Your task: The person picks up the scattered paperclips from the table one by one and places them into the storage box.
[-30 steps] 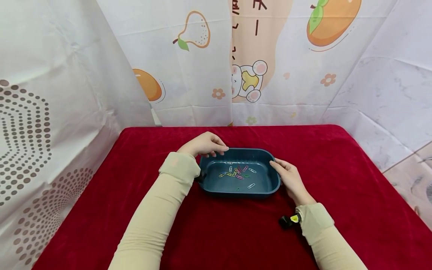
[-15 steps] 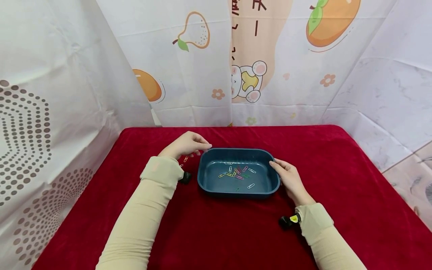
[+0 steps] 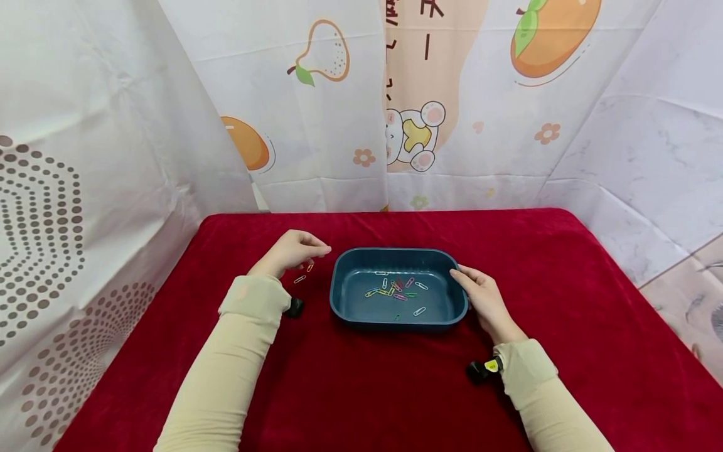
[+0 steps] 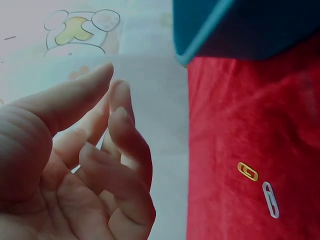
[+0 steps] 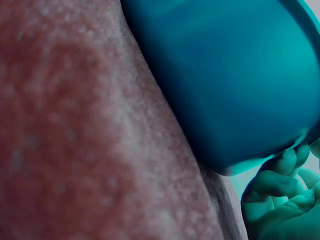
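A dark blue plastic tray stands on the red cloth with several coloured paper clips scattered inside. My right hand grips its right end, thumb over the rim; the right wrist view shows curled fingers against the outer wall. Left of the tray, my left hand hovers over the cloth, fingers loosely bent. In the left wrist view nothing shows between thumb and fingertips. Below that hand lie a yellow paper clip and a white paper clip, apart from each other.
The red cloth covers the whole table. Printed white curtains hang behind its far edge and along both sides. Each wrist carries a small black camera.
My left hand has moved left from over the tray's far left corner and dropped lower, bringing the two paper clips on the cloth into view. The right hand and tray have stayed put.
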Demonstrator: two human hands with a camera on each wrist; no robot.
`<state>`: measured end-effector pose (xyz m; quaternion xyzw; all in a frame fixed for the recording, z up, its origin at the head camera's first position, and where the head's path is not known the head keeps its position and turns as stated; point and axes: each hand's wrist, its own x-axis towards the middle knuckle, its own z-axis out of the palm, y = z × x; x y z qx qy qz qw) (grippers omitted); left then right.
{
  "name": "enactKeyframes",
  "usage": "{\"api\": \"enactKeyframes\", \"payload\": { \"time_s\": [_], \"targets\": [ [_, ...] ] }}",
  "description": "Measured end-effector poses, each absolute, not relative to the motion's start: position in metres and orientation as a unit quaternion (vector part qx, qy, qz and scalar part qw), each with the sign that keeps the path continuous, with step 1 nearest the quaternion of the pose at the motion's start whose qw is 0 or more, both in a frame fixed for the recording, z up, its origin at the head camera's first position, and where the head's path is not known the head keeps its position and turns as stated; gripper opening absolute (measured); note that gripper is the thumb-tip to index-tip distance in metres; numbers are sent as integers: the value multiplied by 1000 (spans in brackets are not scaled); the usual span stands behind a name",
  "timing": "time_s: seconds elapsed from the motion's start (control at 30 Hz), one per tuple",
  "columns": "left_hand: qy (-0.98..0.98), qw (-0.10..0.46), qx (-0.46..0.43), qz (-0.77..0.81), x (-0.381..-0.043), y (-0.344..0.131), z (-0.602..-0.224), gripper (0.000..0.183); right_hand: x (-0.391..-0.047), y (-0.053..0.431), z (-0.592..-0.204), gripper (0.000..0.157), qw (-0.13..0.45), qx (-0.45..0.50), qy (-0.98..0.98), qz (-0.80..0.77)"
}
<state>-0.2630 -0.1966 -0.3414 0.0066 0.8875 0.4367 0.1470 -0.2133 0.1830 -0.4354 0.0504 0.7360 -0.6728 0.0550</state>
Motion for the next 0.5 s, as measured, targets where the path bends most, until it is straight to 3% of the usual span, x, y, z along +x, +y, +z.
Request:
{"api": "enactKeyframes", "payload": {
  "time_s": [0.5],
  "targets": [
    [885, 117, -83, 444, -254, -227, -378, 37, -213, 183, -436, 53, 54, 51, 733, -676]
  ]
}}
